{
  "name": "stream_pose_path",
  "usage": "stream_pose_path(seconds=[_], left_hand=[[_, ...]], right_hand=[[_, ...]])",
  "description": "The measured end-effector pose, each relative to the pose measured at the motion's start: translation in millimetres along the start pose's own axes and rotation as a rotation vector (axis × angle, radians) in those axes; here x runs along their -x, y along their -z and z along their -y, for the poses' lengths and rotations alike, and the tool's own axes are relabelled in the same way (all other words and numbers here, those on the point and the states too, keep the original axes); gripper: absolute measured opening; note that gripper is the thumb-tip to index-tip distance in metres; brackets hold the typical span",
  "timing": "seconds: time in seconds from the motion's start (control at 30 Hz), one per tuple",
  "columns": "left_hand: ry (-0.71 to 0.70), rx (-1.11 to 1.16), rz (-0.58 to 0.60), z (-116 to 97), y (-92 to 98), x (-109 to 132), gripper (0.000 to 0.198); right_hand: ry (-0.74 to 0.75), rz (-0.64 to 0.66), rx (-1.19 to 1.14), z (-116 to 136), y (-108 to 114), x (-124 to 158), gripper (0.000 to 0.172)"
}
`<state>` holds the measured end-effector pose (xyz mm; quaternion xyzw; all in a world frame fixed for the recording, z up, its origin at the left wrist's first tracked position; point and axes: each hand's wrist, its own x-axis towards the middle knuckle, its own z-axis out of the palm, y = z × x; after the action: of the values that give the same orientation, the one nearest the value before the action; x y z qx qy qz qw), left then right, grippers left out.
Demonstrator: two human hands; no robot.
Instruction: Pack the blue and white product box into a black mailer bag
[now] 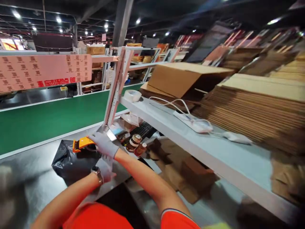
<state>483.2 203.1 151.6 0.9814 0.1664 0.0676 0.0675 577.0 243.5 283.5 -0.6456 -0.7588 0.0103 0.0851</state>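
My right hand (104, 144), in a grey glove, is closed round the handle of an orange tape dispenser (82, 142). The dispenser rests on a black plastic bag (68, 160) lying on the metal worktable (35, 184). My left hand (106, 169), also gloved and with a watch on its wrist, lies just below the right wrist at the bag's right edge. Its fingers are hidden under my right forearm. Two small brown jars (134, 143) stand just right of my hands.
A green conveyor belt (47, 117) runs behind the table. A white shelf (190, 143) at the right carries stacks of flat cardboard (257, 111), a tape roll (132, 95) and a power strip (195, 124). Cardboard pieces (190, 175) and a keyboard (144, 129) lie under the shelf.
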Motion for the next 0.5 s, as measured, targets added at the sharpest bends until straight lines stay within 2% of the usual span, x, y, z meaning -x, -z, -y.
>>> stream_pose_path(seconds=[0.1,0.17,0.23,0.3,0.37,0.43,0.5], left_hand=[[0.060,-0.072,-0.003,19,3.0,27,0.074],[0.052,-0.056,0.002,24,2.2,40,0.077],[0.068,-0.014,0.014,26,-2.4,52,0.078],[0.106,-0.004,0.002,29,-9.4,65,0.078],[0.101,-0.014,-0.035,34,-15.6,82,0.078],[0.036,0.006,-0.088,44,-16.6,101,0.077],[-0.012,0.054,-0.185,62,-9.4,123,0.075]], right_hand=[[-0.027,-0.138,-0.025,-38,0,41,0.062],[-0.077,-0.253,-0.056,-75,-7,83,0.066],[-0.177,-0.384,-0.071,-116,-26,133,0.064],[-0.274,-0.479,-0.121,-152,-61,185,0.064],[-0.361,-0.549,-0.243,-173,-111,226,0.059],[-0.486,-0.618,-0.402,-174,-170,248,0.057],[-0.558,-0.621,-0.453,-159,-226,248,0.061]])
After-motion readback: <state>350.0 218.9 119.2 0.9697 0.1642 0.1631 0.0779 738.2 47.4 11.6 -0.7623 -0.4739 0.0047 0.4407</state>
